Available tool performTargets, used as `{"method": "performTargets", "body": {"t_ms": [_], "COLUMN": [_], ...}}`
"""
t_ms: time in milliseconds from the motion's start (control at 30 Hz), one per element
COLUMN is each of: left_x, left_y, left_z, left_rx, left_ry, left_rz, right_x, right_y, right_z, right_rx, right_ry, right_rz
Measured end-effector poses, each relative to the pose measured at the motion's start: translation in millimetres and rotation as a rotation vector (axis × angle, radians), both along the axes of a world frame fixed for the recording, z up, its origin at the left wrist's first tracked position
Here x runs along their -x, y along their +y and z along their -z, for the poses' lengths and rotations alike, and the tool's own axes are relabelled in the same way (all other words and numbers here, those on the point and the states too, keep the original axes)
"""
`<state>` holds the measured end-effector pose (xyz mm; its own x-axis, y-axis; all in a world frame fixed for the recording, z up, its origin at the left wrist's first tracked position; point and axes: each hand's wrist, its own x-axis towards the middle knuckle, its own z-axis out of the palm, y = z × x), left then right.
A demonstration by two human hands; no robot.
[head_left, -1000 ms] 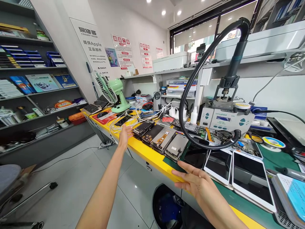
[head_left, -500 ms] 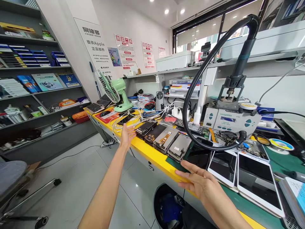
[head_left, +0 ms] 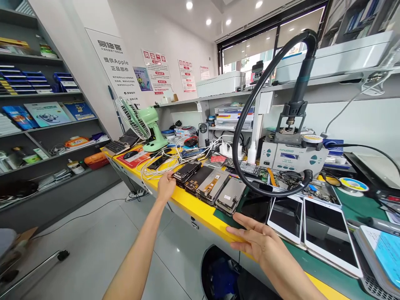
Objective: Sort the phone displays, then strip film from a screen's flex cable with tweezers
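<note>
Stacks of phone screens lie in a row along the front of the yellow bench. My left hand is at the left end of the row, its fingers curled in against the edge of the leftmost dark stack. Right of that are a black panel, a grey one with an orange ribbon, and a grey one with a white label. My right hand has its fingers spread, the fingertips by the near corner of the labelled stack, and holds nothing.
White tablets lie on the green mat at the right. Behind them stand a hot-air station and its looped black hose. White cables and a green fan are at the left. A bin stands below.
My left hand has closed its fingers at the leftmost stack. My right hand stays spread by the labelled stack. The view has shifted slightly.
</note>
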<state>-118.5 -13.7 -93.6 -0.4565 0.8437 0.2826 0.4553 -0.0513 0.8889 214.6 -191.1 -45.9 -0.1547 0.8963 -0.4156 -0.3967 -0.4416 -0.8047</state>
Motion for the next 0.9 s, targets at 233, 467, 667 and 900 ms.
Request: {"method": "performTargets", "body": {"t_ms": [233, 467, 667, 900], "left_x": [-7, -11, -26, -112], "left_y": [3, 2, -4, -63], "left_z": [-6.5, -13.5, -33.1, -75.9], "left_rx": [0.053, 0.04, -0.037, -0.281], "left_ry": [0.222, 0.44, 0.567, 0.426], "left_rz": [-0.047, -0.103, -0.056, -0.052], "right_x": [1, -2, -6, -20], "right_y": [1, 0, -2, -30], "right_z": [1.5, 7.3, 9.2, 7.1], "right_rx": [-0.003, -0.019, -0.069, -0.253], "right_ry": [-0.009, -0.018, -0.061, -0.227], "right_rz": [0.005, -0.014, -0.023, -0.09]}}
